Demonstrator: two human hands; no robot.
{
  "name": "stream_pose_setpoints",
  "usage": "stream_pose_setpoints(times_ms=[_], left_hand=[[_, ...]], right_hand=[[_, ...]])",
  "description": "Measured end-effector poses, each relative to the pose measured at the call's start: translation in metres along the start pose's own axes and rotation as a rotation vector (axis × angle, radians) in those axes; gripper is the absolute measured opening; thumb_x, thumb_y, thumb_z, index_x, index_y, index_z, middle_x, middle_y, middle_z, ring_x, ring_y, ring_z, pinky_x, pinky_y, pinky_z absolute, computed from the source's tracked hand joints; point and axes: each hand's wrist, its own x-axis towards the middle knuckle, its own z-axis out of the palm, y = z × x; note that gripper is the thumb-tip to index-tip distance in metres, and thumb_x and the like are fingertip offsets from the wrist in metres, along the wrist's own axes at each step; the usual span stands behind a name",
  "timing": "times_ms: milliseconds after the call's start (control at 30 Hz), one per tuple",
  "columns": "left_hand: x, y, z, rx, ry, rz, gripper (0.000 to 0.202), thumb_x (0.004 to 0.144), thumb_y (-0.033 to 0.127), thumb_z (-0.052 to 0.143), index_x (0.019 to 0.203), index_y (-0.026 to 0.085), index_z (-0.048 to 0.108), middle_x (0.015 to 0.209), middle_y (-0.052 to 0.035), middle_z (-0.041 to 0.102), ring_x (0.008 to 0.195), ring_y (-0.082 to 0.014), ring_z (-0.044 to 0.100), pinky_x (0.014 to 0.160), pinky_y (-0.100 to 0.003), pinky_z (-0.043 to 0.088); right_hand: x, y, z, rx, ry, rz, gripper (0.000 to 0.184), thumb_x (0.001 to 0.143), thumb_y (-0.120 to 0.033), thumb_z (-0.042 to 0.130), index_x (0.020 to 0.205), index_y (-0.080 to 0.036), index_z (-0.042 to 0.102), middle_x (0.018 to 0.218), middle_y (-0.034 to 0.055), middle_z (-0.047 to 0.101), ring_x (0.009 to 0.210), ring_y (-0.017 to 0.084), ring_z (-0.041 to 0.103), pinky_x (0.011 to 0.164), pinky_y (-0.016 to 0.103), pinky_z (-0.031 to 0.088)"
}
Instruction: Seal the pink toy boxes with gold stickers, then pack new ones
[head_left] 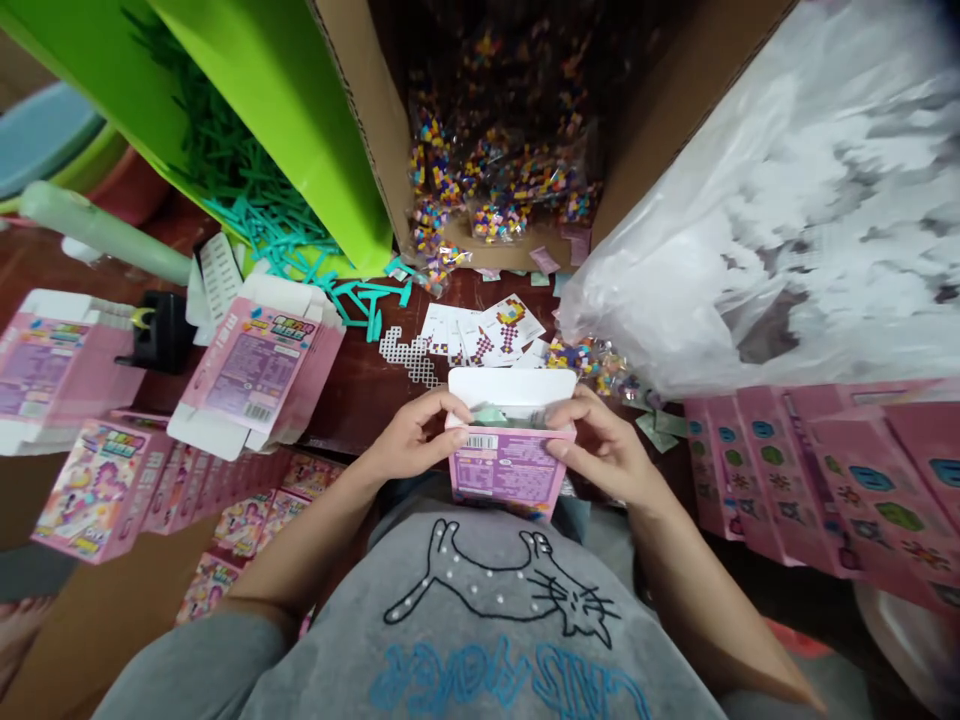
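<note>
Pink box [508,470]: bottom centre, at 6 o'clock, white top flap up, something pale green inside, perhaps a folded sheet.
Left hand [409,440]: fingers curled on the box's left top edge, gripping it.
Right hand [604,445]: fingers pinching its right top edge.
Printed cards [484,332]: 12 o'clock of the box, on the dark table [360,385].
Flat pink cartons [255,372]: at 10 o'clock.
Clear plastic bag [787,200]: at 2 o'clock.

Dark red-brown floor [360,385], pretty dim, with a cardboard box [360,110], green bin [277,90] and white plastic bag [787,200] crowded around.
</note>
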Motion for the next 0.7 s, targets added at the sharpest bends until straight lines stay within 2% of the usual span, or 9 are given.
stream_pose_setpoints(times_ms=[67,167,200,300,367,467,533,633,700], left_hand=[[-0.001,-0.003,0.003,0.014,-0.002,-0.005,0.025,0.106,0.045,0.067,0.104,0.02,0.074,0.093,-0.0042,0.066,0.082,-0.0159,0.063,0.071,-0.027,0.05],[0.001,-0.012,0.012,0.056,0.112,0.025,0.026,0.107,0.044,0.065,0.102,0.02,0.076,0.107,-0.0088,0.071,0.102,-0.0216,0.07,0.088,-0.035,0.057],[0.002,-0.017,0.016,0.033,0.173,0.024,0.021,0.107,0.041,0.067,0.107,0.021,0.074,0.111,-0.009,0.072,0.105,-0.0217,0.071,0.091,-0.035,0.058],[0.005,-0.027,0.026,-0.116,0.321,0.01,0.033,0.104,0.034,0.073,0.133,0.025,0.061,0.113,-0.0069,0.077,0.104,-0.0195,0.075,0.094,-0.035,0.06],[0.005,-0.029,0.027,-0.142,0.315,-0.022,0.037,0.104,0.032,0.075,0.137,0.025,0.061,0.115,-0.0073,0.078,0.107,-0.0192,0.076,0.096,-0.035,0.06],[0.003,-0.02,0.024,-0.092,0.225,-0.067,0.019,0.102,0.037,0.077,0.113,0.021,0.076,0.119,-0.0096,0.077,0.114,-0.0209,0.074,0.101,-0.036,0.059],[0.002,-0.01,0.023,-0.084,0.179,-0.112,0.02,0.1,0.039,0.079,0.102,0.02,0.076,0.128,-0.0114,0.074,0.119,-0.0231,0.073,0.101,-0.038,0.06],[0.004,0.004,0.024,-0.036,0.13,-0.203,0.018,0.098,0.033,0.079,0.108,0.02,0.071,0.134,-0.0117,0.073,0.12,-0.0237,0.073,0.099,-0.039,0.06],[0.008,0.011,0.024,0.014,0.12,-0.225,0.019,0.099,0.031,0.077,0.113,0.021,0.069,0.123,-0.0099,0.077,0.111,-0.0218,0.075,0.096,-0.037,0.059]], right_hand=[[-0.003,0.001,0.002,-0.004,0.003,-0.003,0.006,0.099,-0.031,0.076,0.098,-0.027,0.071,0.084,0.0005,0.063,0.081,0.019,0.059,0.074,0.033,0.051],[-0.007,0.01,0.01,-0.057,0.08,-0.013,0.005,0.1,-0.029,0.076,0.095,-0.027,0.074,0.093,0.0031,0.069,0.095,0.022,0.065,0.084,0.036,0.055],[-0.008,0.014,0.014,-0.07,0.133,-0.014,0.003,0.1,-0.027,0.075,0.102,-0.029,0.076,0.101,0.0042,0.072,0.104,0.023,0.068,0.09,0.038,0.057],[-0.009,0.024,0.024,-0.028,0.276,-0.023,0.046,0.102,-0.022,0.071,0.145,-0.037,0.065,0.121,0.0045,0.075,0.115,0.023,0.072,0.101,0.044,0.059],[-0.009,0.024,0.024,-0.002,0.267,-0.035,0.054,0.104,-0.018,0.068,0.153,-0.041,0.06,0.121,0.0026,0.077,0.111,0.02,0.074,0.102,0.043,0.061],[-0.007,0.014,0.018,-0.023,0.146,-0.038,0.029,0.104,-0.019,0.07,0.126,-0.036,0.078,0.121,0.0023,0.079,0.116,0.019,0.074,0.103,0.039,0.06],[-0.006,0.005,0.014,-0.011,0.108,-0.003,0.013,0.102,-0.023,0.074,0.109,-0.031,0.081,0.124,0.0034,0.079,0.12,0.02,0.073,0.104,0.038,0.06],[-0.004,-0.004,0.015,0.031,0.136,0.119,0.005,0.098,-0.027,0.08,0.102,-0.028,0.077,0.119,0.0033,0.081,0.113,0.019,0.076,0.099,0.036,0.06],[-0.002,-0.007,0.018,0.053,0.18,0.187,0.01,0.095,-0.028,0.083,0.103,-0.027,0.076,0.111,0.0026,0.082,0.103,0.018,0.078,0.092,0.034,0.062]])
